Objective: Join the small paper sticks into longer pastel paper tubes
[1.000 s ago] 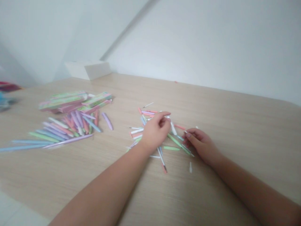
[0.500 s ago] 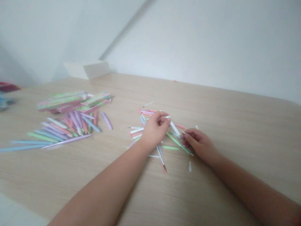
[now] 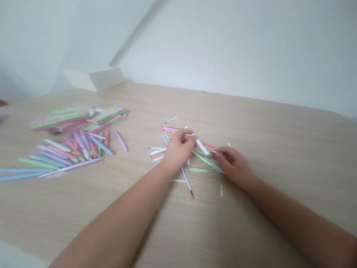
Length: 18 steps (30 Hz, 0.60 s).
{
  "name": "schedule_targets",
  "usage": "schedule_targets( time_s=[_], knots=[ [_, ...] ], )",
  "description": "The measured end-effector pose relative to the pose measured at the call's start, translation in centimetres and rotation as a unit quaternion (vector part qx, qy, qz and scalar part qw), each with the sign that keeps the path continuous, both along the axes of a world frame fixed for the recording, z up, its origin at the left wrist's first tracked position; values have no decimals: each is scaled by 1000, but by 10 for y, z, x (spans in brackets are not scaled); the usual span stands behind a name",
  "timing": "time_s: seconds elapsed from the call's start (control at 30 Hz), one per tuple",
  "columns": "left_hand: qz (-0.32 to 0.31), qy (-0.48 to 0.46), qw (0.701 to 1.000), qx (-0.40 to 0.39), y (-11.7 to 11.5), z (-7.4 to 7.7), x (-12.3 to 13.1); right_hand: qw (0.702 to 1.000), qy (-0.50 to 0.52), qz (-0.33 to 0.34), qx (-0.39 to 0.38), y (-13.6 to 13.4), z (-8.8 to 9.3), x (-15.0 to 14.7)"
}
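Note:
A loose heap of pastel pen parts (image 3: 178,152) lies mid-table: thin refills, caps and barrels in pink, green, blue and white. My left hand (image 3: 177,149) rests on the heap with its fingers curled, pinching a small white piece (image 3: 201,146) at its fingertips. My right hand (image 3: 232,165) lies just to the right, fingers closed on a thin refill (image 3: 216,152), beside green barrels (image 3: 206,161).
Several assembled pastel pens (image 3: 64,152) lie in a pile at the left, with flat green and pink pen boxes (image 3: 78,117) behind them. A white box (image 3: 95,77) stands against the wall at the back. One refill (image 3: 187,183) and a white cap (image 3: 221,190) lie nearer me.
Both hands have stayed on the heap, their fingers closing a little more around small parts. The view has shifted slightly, moving everything up and to the left.

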<state>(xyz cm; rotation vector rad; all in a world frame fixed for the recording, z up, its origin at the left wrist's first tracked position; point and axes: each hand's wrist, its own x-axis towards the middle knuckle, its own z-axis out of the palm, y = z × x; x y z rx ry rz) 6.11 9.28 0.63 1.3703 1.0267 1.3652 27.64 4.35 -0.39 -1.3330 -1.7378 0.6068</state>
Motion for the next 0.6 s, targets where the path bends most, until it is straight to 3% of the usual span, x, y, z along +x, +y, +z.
schedule_targets(
  time_s=[0.17, 0.33, 0.6],
  knots=[
    [-3, 49, 998, 39, -6, 2, 0, 996, -30, -55, 68, -3, 9, 20],
    [1, 114, 992, 56, -10, -2, 0, 984, -84, -98, 125, 1, 4, 24],
    [0, 147, 986, 85, -8, -3, -2, 992, -43, -89, 79, 7, -8, 21]
  ],
)
